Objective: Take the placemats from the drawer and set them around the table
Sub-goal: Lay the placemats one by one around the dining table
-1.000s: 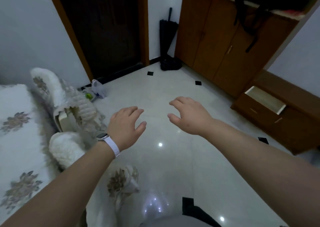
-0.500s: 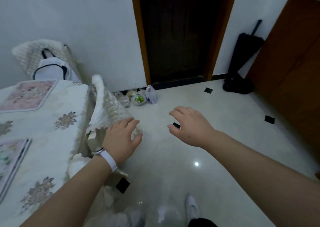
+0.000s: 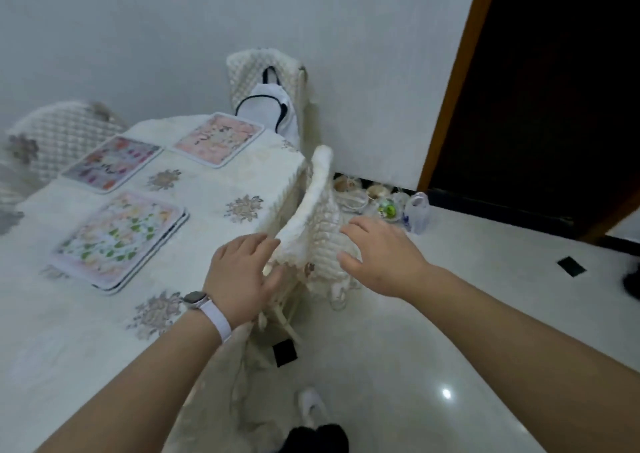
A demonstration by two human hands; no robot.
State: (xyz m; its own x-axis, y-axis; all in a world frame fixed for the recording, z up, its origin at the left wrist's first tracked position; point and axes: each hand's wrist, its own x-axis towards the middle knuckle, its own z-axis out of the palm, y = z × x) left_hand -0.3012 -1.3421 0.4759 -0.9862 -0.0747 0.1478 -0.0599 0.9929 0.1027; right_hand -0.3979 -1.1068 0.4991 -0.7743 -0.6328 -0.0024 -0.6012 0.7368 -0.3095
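Observation:
Three floral placemats lie on the table [image 3: 69, 331], which has a white flowered cloth. A small stack of green-and-pink placemats [image 3: 117, 238] is nearest me. A purple-toned placemat [image 3: 110, 162] and a pink placemat [image 3: 220, 138] lie farther back. My left hand [image 3: 239, 272], with a watch on the wrist, hovers by the table's corner with fingers apart and holds nothing. My right hand [image 3: 377, 255] is empty too, fingers spread, just over the white quilted back of a chair [image 3: 311, 220] pushed against the table.
A second covered chair [image 3: 270, 85] with a white bag hanging on it stands at the far end by the wall. A third chair [image 3: 62, 130] is at the far left. Small bottles and bags [image 3: 398, 207] sit on the glossy floor beside a dark doorway [image 3: 540, 89].
My view has swung left from the floor and drawer cabinet to the table. Both empty hands have moved with it and now reach the near chair's back.

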